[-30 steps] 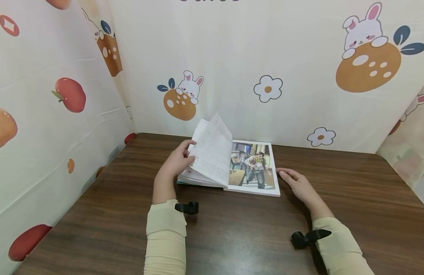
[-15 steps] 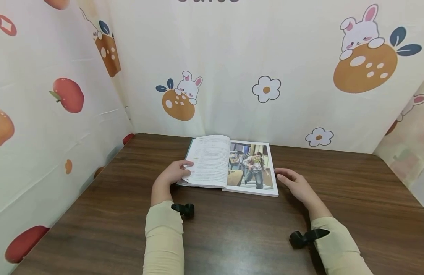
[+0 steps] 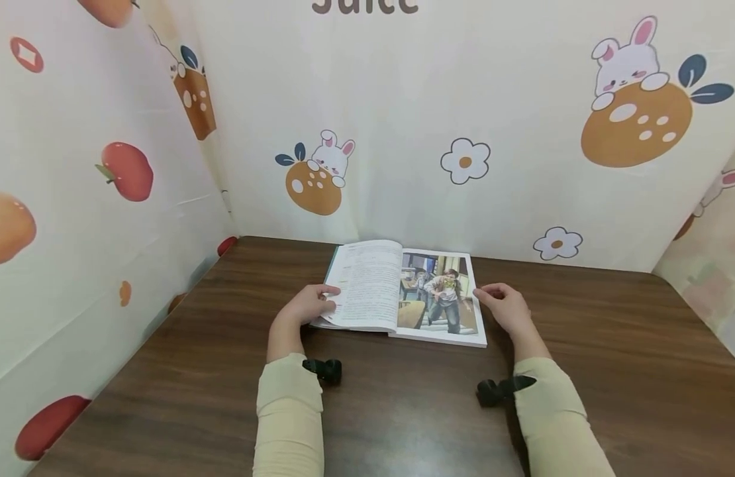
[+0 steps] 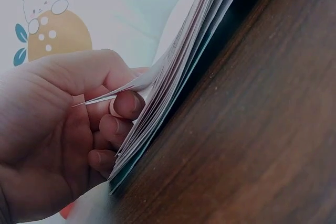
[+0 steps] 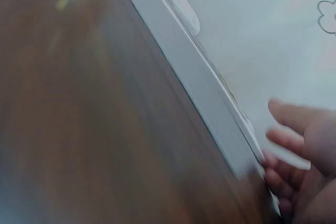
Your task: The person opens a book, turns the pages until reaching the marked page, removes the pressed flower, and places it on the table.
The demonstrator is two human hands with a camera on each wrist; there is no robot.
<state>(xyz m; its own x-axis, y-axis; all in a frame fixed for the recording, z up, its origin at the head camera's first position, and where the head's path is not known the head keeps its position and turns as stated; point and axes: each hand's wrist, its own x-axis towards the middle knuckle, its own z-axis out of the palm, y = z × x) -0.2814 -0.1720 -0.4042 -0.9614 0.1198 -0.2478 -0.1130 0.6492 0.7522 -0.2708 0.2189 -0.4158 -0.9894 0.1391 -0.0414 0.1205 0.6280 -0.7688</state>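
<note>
An open book (image 3: pixel 367 285) lies on the table near the back wall, with printed text on its left page and a colour picture (image 3: pixel 443 295) of a running figure on the right page. At the book's lower left edge my left hand (image 3: pixel 304 307) pinches a few page edges (image 4: pixel 107 97) between thumb and curled fingers, plain in the left wrist view. The teal cover (image 4: pixel 131 169) shows beneath the stack. My right hand (image 3: pixel 506 310) is at the right edge, thumb and index finger apart, while its lower fingers (image 5: pixel 283 177) come right up against the page block's corner.
The brown wooden table (image 3: pixel 403 404) stretches out in front of the book and to both sides. A white cloth (image 3: pixel 397 192) printed with rabbits, fruit and flowers hangs behind it and along the left side. Black cameras (image 3: pixel 492 392) are strapped to both sleeves.
The raised pages have come down flat onto the left side with my left hand. My right hand has moved left and closer in to the book's right edge.
</note>
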